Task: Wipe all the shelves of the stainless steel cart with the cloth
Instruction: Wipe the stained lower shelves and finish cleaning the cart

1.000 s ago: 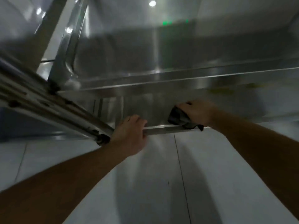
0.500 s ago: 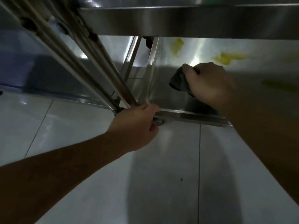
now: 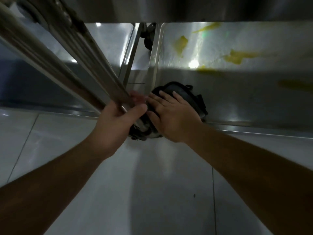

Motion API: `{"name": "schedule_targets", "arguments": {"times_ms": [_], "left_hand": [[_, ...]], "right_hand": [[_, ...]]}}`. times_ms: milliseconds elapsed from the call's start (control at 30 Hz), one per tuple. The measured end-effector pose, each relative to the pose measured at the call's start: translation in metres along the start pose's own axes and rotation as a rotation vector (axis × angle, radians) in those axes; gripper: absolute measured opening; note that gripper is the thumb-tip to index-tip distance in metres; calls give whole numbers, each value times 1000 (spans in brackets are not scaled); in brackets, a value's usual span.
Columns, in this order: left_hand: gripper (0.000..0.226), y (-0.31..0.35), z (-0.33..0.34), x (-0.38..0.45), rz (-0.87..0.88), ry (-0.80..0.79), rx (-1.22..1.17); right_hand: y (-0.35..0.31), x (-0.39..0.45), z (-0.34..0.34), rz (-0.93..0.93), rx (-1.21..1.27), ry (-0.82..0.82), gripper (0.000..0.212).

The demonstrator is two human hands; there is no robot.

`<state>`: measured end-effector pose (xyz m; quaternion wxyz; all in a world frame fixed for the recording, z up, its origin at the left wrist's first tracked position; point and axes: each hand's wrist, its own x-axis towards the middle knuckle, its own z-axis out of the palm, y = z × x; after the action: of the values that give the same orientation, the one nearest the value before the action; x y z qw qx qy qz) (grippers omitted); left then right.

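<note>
The cloth is dark and lies on the bottom shelf of the stainless steel cart, at the near left corner of that shelf, just beside the upright post that the left hand holds. The right hand rests flat on top of the cloth with the fingers spread and straight, pressing it down on the steel; it does not curl around it. The left hand has its fingers and thumb wrapped around the lower end of the post, so I judge it steadies the cart, which stands on wheels: one caster shows just under that corner of the shelf. The cloth looks soft and light, with folds and a loose edge on the side away from the post, so it should bunch easily and follow the palm only if the pressure stays on it; on smooth steel it will probably slide with little resistance. A flat palm over its middle seems the good place to hold it for wiping, and a pinch at the loose edge for lifting or refolding. Farther from the post, toward the back and right of the shelf, several yellow stains are on the metal, well apart from the cloth, so this shelf seems not yet finished. They may smear rather than lift.
</note>
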<state>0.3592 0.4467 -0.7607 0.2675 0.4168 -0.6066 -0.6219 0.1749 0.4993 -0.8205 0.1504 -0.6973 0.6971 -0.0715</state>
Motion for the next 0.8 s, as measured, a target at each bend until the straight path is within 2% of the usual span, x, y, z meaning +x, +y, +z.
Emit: {"name": "schedule_targets", "arguments": {"times_ms": [33, 133, 200, 300, 400, 533, 600, 733, 800], "left_hand": [[6, 1, 5, 2, 3, 23, -65], [20, -5, 12, 9, 50, 140, -33], [26, -9, 13, 14, 66, 170, 29], [21, -14, 14, 17, 72, 190, 31], [20, -17, 19, 18, 84, 197, -74], [21, -14, 28, 18, 83, 265, -122], [25, -11, 30, 18, 73, 285, -121], [30, -3, 32, 15, 75, 262, -135], [26, 1, 35, 13, 77, 258, -139]], "right_hand": [[7, 11, -3, 0, -23, -17, 69], [30, 35, -13, 129, -55, 45, 63], [57, 35, -24, 323, -24, 157, 59], [120, 1, -43, 667, -4, 303, 57], [165, -28, -59, 925, 38, 255, 69], [143, 6, -50, 1073, 75, 273, 69], [110, 41, -39, 982, 70, 248, 68], [43, 113, -32, 467, 54, 71, 70], [30, 125, -37, 304, 66, -5, 69]]}}
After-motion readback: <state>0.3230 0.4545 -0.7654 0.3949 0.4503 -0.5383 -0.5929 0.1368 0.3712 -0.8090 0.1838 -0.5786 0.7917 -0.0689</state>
